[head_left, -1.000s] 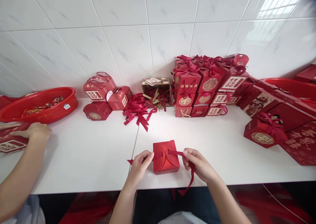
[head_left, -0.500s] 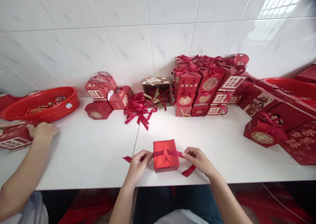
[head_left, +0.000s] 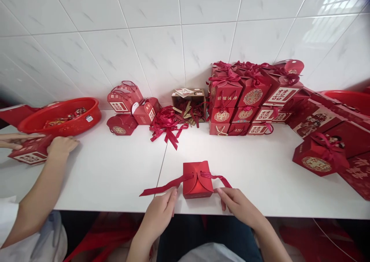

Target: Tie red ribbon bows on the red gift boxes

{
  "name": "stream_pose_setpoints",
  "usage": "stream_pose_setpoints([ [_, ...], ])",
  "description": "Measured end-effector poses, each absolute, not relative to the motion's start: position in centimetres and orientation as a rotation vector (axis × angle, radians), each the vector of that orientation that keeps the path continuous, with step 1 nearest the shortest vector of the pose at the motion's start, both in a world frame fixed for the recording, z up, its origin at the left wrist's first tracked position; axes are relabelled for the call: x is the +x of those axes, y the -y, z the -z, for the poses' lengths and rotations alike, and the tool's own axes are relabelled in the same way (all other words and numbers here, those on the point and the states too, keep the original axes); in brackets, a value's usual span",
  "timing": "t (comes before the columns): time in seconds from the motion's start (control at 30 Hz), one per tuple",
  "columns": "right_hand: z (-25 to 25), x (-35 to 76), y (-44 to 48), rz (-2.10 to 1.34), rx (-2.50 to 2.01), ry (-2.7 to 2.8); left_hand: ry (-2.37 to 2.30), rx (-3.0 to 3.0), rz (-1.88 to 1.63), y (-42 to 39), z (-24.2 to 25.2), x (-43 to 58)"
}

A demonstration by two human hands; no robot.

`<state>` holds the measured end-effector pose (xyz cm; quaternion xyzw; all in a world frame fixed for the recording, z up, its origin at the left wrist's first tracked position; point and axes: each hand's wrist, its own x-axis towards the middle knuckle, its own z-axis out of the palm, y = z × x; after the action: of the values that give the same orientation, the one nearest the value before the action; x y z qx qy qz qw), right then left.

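Note:
A small red gift box (head_left: 197,183) sits in front of me near the table's edge, its curved top flaps folded together. A dark red ribbon (head_left: 166,186) runs through the slots on top, one tail lying out to the left, the other curving right. My left hand (head_left: 160,212) is just left of the box's lower corner, below the ribbon, with its fingers extended and no ribbon seen in them. On the other side, my right hand (head_left: 237,205) has its fingertips at the box's right edge, under the ribbon tail. Its fingers are apart and appear to hold nothing.
Stacked red gift boxes (head_left: 225,94) stand by the wall beside loose ribbons (head_left: 166,123) and an open carton (head_left: 199,98). Several boxes (head_left: 123,124) are left of these. A red basin (head_left: 95,117) stands further left, near another person's hand (head_left: 62,145) on a box.
Both my hands have let go of the ribbon tails and come down beside the box's lower sides. The view has shifted slightly. The other person's box now shows further right.

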<state>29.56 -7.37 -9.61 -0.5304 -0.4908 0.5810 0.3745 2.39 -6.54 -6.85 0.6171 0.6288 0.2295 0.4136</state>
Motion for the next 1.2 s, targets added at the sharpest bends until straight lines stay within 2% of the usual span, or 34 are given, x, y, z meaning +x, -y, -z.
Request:
stream_pose_setpoints([
  [0.13,10.6,27.7,6.7,-1.482,-1.326,0.985,-1.634,1.301,-0.817,5.4,8.0,3.1],
  [0.27,11.2,26.7,5.6,-1.384,-1.206,0.685,-1.309,0.817,-1.26,4.2,8.4,3.6],
  [0.4,11.0,26.7,4.8,-1.251,-1.107,0.505,-1.112,0.357,-1.545,3.3,8.4,3.5],
  [0.63,9.2,26.5,5.0,-0.959,-1.001,0.45,-1.142,0.348,-1.764,3.1,6.5,3.0],
  [0.9,5.2,26.4,5.2,-0.728,-0.864,0.676,-1.15,0.759,-1.906,2.1,2.2,3.6],
  [1.0,2.9,26.0,4.9,-0.691,-0.826,0.913,-1.041,1.008,-1.803,1.8,0.3,4.5],
  [1.2,-1.5,23.9,3.6,-0.967,-0.85,1.261,-0.857,1.401,-1.459,2.3,-2.4,6.9],
])
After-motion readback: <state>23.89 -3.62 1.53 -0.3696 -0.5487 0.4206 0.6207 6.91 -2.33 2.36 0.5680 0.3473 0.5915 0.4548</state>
